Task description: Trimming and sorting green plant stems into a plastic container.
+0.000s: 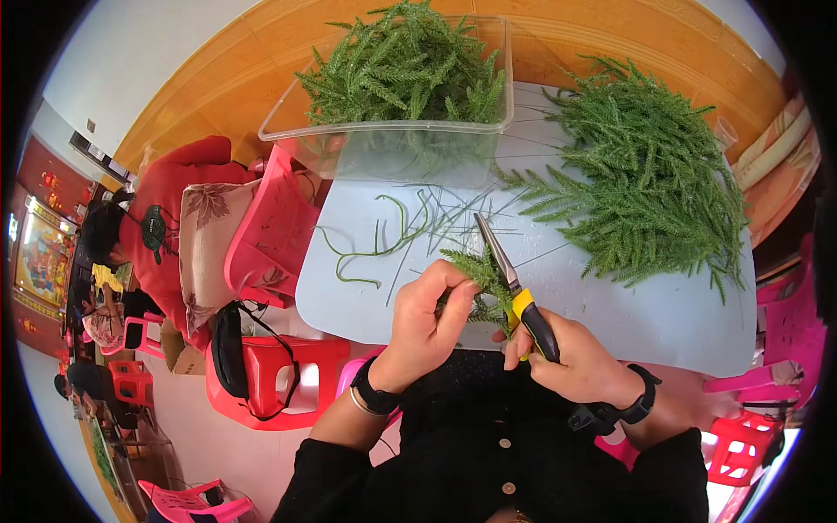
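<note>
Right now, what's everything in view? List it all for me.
Fern-like sprig: one, green, held in left hand.
Pliers: one, yellow-black handles, in right hand.
Sprig pile: one, green, table's right.
Plastic tub: one, clear, full of sprigs, table's far edge.
Bare stems: a few, green, table centre.
Table: one, pale blue.
Stools: several, red, on the left and right.
Left hand: black wristband.
Right hand: black wristband.
</note>
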{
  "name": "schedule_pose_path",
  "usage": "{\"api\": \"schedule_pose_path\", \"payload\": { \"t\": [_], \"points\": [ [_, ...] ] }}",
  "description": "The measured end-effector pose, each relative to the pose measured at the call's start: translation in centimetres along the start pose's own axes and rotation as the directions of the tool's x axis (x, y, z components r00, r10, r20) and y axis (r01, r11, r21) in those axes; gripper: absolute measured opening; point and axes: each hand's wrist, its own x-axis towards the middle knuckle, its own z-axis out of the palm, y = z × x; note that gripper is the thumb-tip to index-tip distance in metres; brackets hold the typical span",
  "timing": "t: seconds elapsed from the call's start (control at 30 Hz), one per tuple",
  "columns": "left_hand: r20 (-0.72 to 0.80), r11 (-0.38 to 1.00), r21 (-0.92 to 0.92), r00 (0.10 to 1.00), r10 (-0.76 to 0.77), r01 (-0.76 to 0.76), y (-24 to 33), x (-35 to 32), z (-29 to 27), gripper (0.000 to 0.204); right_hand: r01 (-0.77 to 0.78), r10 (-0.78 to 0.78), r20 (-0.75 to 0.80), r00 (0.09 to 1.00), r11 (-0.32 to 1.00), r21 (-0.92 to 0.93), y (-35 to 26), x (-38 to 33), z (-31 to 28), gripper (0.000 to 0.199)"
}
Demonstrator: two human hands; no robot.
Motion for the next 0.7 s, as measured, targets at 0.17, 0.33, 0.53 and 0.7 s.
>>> {"api": "schedule_pose_path", "payload": {
  "t": [0.17, 0.33, 0.53, 0.7],
  "points": [
    [0.025, 1.000, 0.002, 1.000, -0.007, 0.007, 0.1, 0.1, -0.3, 0.005, 0.002, -0.002, 0.007, 1.000, 0.999, -0.034, -0.1, 0.1, 0.1, 0.016],
    [0.032, 1.000, -0.008, 0.999, -0.025, 0.025, -0.1, 0.0, -0.5, 0.006, -0.013, 0.013, -0.003, 1.000, 0.996, -0.087, -0.4, 0.3, 0.1, 0.016],
    [0.014, 1.000, 0.008, 1.000, 0.004, -0.004, 0.0, 0.0, -0.4, 0.006, 0.138, -0.142, -0.003, 0.990, 0.969, -0.204, 0.7, 0.4, -0.1, 0.017],
    [0.023, 0.999, 0.036, 1.000, 0.008, -0.009, 0.1, 0.1, -0.5, 0.006, 0.123, -0.124, 0.011, 0.992, 0.970, -0.208, 0.5, 0.5, -0.2, 0.017]
  ]
}}
